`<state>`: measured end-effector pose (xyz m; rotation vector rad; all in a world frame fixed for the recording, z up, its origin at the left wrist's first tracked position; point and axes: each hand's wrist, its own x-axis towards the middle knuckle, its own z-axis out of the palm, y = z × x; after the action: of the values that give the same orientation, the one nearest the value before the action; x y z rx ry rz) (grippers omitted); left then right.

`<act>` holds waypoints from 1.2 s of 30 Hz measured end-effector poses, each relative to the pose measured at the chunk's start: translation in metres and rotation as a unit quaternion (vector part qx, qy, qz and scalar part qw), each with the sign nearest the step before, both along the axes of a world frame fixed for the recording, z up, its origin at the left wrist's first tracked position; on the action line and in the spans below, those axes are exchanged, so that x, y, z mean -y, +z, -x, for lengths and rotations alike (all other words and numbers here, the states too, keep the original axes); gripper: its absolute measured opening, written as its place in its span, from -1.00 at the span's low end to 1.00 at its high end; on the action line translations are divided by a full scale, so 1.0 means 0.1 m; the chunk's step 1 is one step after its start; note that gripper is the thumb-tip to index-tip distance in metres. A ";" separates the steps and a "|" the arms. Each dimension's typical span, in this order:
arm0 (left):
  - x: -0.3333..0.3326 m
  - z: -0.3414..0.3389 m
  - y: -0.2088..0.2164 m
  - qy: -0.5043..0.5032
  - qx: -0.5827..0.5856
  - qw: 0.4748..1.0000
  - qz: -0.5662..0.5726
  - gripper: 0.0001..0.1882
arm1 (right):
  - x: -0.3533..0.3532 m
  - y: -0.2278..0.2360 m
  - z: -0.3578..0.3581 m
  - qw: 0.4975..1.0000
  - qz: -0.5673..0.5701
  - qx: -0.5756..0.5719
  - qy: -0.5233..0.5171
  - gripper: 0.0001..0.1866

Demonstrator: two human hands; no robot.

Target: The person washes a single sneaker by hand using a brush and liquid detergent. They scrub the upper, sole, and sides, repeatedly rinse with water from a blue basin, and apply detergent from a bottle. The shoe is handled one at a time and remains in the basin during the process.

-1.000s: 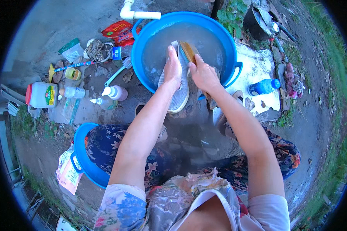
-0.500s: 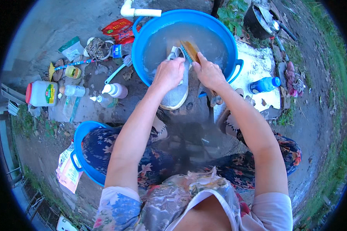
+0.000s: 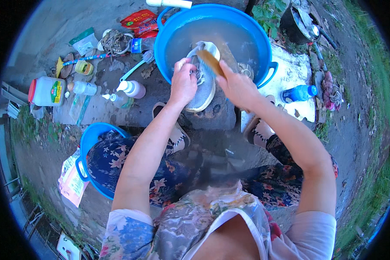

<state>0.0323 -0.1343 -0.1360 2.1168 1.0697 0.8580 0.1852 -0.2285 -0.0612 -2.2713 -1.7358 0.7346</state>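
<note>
My left hand grips a grey-white mesh sneaker by its lace side, over the near rim of a big blue basin. The sneaker's toe points toward me and its heel end lies over the water. In my right hand is a wooden scrubbing brush, blurred by motion, against the sneaker's right side near the heel. Cloudy grey water fills part of the basin. A pale object, too unclear to name, shows in the water by my right hand.
Left of the basin are a green-handled brush, a pump bottle, a clear red-lidded jar and red packets. A blue bottle lies on a white board at right. A second blue tub stands beside my left knee.
The sneaker has tilted and its heel end now shows more. The brush has moved from beside the opening to the sneaker's right side. The whole view has shifted slightly.
</note>
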 end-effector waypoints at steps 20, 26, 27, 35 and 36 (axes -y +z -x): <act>-0.06 0.14 -0.16 -0.030 0.026 0.994 0.106 -0.74 | 0.41 0.08 0.02 0.994 0.032 0.064 0.083 -0.42; -0.01 0.07 0.29 -0.084 -0.224 0.955 -0.177 -0.63 | 0.60 0.48 -0.26 0.991 0.072 -0.059 0.097 -0.45; -0.04 0.07 0.35 -0.108 -0.238 0.944 -0.204 -0.62 | 0.57 0.54 -0.30 0.990 0.086 -0.080 0.080 -0.46; -0.41 -0.14 0.46 -0.158 -0.337 0.927 -0.056 -0.53 | 0.73 0.43 -0.56 0.995 0.014 -0.096 -0.010 -0.47; -0.39 -0.13 0.44 -0.119 -0.336 0.931 -0.073 -0.48 | 0.75 0.42 -0.56 0.996 -0.003 -0.089 -0.020 -0.47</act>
<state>0.0453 -0.0957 -0.0921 2.6858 1.0466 0.0763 0.2410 -0.3035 -0.0189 -2.1562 -1.6047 0.8929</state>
